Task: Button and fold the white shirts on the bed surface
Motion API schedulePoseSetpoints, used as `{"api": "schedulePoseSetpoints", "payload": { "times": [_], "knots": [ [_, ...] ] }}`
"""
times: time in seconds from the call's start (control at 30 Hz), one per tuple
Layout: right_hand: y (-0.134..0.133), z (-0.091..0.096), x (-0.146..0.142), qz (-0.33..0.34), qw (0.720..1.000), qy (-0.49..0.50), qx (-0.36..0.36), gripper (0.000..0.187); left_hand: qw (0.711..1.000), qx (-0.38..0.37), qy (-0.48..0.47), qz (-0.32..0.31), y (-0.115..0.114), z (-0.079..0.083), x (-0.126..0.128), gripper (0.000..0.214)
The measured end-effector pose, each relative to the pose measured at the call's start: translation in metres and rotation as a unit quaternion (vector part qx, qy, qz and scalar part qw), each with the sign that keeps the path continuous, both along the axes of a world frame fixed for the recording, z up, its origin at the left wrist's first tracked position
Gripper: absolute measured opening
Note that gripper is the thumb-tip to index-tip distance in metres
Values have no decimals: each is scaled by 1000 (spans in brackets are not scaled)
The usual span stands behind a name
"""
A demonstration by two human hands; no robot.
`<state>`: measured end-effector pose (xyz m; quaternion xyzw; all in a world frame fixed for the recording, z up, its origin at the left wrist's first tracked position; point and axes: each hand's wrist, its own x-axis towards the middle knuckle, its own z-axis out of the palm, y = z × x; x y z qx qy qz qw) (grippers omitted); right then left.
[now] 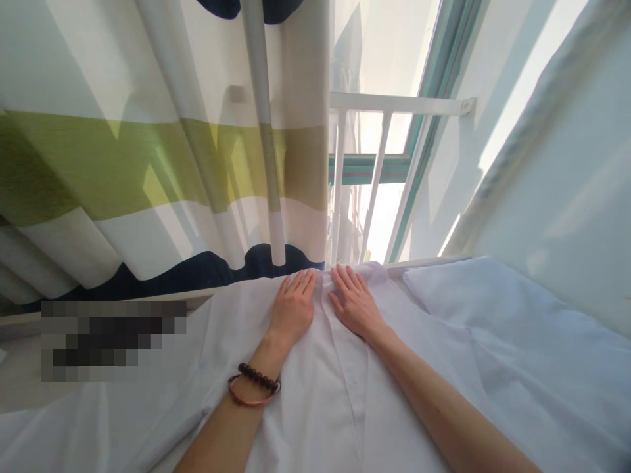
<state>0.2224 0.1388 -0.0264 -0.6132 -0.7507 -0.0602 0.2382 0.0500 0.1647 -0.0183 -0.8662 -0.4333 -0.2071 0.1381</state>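
Note:
A white garment (315, 407) that looks like a long shirt or coat lies spread over the surface in front of me, with a placket-like seam running down its middle. My left hand (294, 307) rests flat on its far end, just left of that seam, fingers stretched out. On the left wrist are a dark beaded bracelet (259, 376) and a thin reddish band (249, 401). Just right of the seam, my right hand (355, 301) also presses flat on the cloth with its fingers extended. Neither hand grips anything. Soft folds run through the fabric on both sides.
A white, green and navy curtain (148, 164) hangs beyond the surface's far edge on the left. Behind it stand a white railing (394, 103) and a green-framed window (369, 169). A pale wall (566, 217) closes the right side. At left, a patch is blurred out.

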Motion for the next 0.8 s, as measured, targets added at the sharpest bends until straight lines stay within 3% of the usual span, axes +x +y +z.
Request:
{"api": "schedulePoseSetpoints", "payload": {
  "times": [0.13,0.47,0.7,0.8],
  "knots": [
    [2,-2,2,1,1000,3,-5,59,999,17,11,29,-5,1,7,56],
    [-2,-4,2,-3,999,2,34,53,998,34,-43,31,-11,2,7,53],
    [-5,-4,-1,-14,1000,-8,27,55,998,-2,-52,35,-18,0,9,54],
    [-8,4,-1,-18,999,-26,0,58,997,-53,-27,41,-27,1,6,51]
  ]
}}
